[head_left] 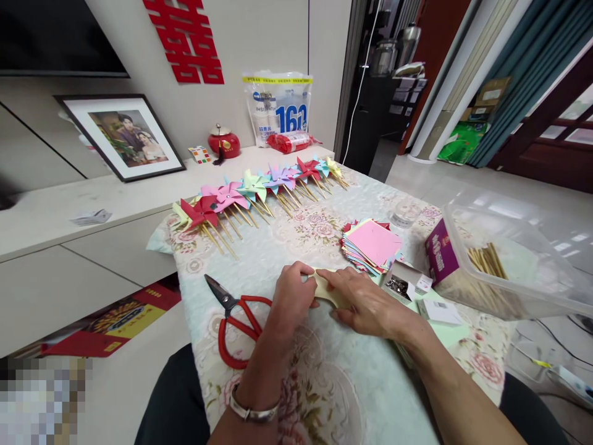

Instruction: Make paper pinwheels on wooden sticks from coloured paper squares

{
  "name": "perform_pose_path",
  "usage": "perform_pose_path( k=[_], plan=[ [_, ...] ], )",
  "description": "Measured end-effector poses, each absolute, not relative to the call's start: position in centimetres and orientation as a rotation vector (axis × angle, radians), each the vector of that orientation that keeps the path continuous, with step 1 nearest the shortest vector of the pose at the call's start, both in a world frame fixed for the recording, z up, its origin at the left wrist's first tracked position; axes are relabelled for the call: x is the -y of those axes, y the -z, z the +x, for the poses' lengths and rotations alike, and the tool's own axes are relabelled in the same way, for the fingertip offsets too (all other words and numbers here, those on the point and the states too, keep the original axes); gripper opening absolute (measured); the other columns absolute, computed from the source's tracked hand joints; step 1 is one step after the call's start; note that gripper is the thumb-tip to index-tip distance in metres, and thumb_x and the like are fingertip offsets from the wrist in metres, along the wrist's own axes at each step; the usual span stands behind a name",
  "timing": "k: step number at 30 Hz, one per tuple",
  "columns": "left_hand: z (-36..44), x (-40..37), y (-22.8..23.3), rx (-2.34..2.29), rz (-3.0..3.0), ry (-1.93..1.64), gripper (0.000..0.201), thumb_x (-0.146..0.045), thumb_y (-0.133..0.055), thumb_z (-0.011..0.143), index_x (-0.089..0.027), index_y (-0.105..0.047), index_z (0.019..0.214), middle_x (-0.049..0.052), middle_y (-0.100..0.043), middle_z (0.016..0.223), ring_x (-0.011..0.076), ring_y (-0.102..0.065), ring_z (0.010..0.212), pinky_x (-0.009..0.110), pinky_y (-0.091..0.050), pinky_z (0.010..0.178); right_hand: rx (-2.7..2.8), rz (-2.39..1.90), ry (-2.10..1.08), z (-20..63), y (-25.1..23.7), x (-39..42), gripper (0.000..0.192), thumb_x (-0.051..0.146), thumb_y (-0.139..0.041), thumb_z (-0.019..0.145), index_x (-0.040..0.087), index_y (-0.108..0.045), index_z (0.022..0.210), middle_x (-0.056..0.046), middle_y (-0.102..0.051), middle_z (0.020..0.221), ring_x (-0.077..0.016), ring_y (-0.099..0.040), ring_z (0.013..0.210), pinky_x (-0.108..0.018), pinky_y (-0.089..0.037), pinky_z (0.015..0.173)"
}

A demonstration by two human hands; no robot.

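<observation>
Both hands work on one pale yellow square of paper (330, 290) that lies on the surface covered with a flowered white cloth (287, 247), near its middle and just in front of the person. The left hand (291, 296) has its fingers bent and closed on the left edge of the sheet, where the thumb and first finger seem to pinch a fold. The right hand (365, 303) lies flatter, its fingers pressing the paper down against the cloth. I cannot tell how many folds the sheet already has, because the hands hide most of it.

As a judgement, the work is well advanced but not finished. A long row of finished paper pinwheels on thin wooden sticks (259, 188), in red, pink, green, purple and yellow, lies along the far edge of the surface. Much material is left: a stack of coloured paper squares with a pink one on top (373, 244) sits just beyond the right hand, and a clear plastic tub holding more wooden sticks (509, 259) stands at the right. A small open box of metal pins (399, 285) is near the right hand.

The red-handled scissors (238, 321) lie untouched beside the left hand. The present sheet looks to be at the folding stage, with no stick on it.
</observation>
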State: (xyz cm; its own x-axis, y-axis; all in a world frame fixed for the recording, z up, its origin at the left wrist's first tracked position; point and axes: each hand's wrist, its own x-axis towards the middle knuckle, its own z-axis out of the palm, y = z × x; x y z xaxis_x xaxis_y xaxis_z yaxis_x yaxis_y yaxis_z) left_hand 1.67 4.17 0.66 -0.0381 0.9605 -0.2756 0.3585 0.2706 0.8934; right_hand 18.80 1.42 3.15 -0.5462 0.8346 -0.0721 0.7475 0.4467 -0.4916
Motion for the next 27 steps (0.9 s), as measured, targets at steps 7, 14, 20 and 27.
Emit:
perform_pose_path(
  k=[7,14,20,27],
  plan=[
    [1.3,-4.4,-0.7,-1.591,1.357,-0.729,0.030,-0.037,-0.048,0.088,-0.020,-0.071,0.079,0.003,-0.063,0.056,0.0200,-0.059,0.047,0.028,-0.042,0.046,2.446,-1.309,-0.676,18.8,-3.1,-1.6,0.069,0.001,-0.049,0.072,0.021,-0.052,0.137,-0.008,-0.069,0.108,-0.0246,-0.062,0.100,-0.035,-0.046,0.087],
    [0.8,-4.4,-0.3,-1.522,1.229,-0.774,0.051,-0.055,-0.043,0.090,-0.016,-0.074,0.079,0.006,-0.067,0.055,0.0196,-0.060,0.047,0.029,-0.041,0.047,2.386,-1.358,-0.676,18.9,-2.9,-1.8,0.059,0.001,-0.047,0.076,0.017,-0.056,0.132,-0.011,-0.070,0.121,-0.0248,-0.065,0.108,-0.034,-0.047,0.091],
    [1.2,-4.4,-0.4,-1.419,1.116,-0.897,0.045,-0.051,-0.041,0.092,-0.014,-0.066,0.097,0.006,-0.072,0.068,0.0151,-0.060,0.045,0.024,-0.039,0.041,2.325,-1.511,-0.658,19.3,-2.3,-1.9,0.069,0.008,-0.052,0.079,0.011,-0.044,0.147,-0.014,-0.070,0.121,-0.0261,-0.066,0.102,-0.033,-0.047,0.084],
    [2.1,-4.2,-0.4,-1.410,1.193,-0.825,0.023,-0.034,-0.049,0.087,-0.017,-0.064,0.092,0.007,-0.075,0.082,0.0135,-0.063,0.050,0.023,-0.042,0.043,2.207,-1.657,-0.700,19.4,-2.0,-2.0,0.068,0.024,-0.060,0.085,0.011,-0.041,0.149,-0.011,-0.074,0.098,-0.0246,-0.065,0.081,-0.032,-0.044,0.071]
  ],
)
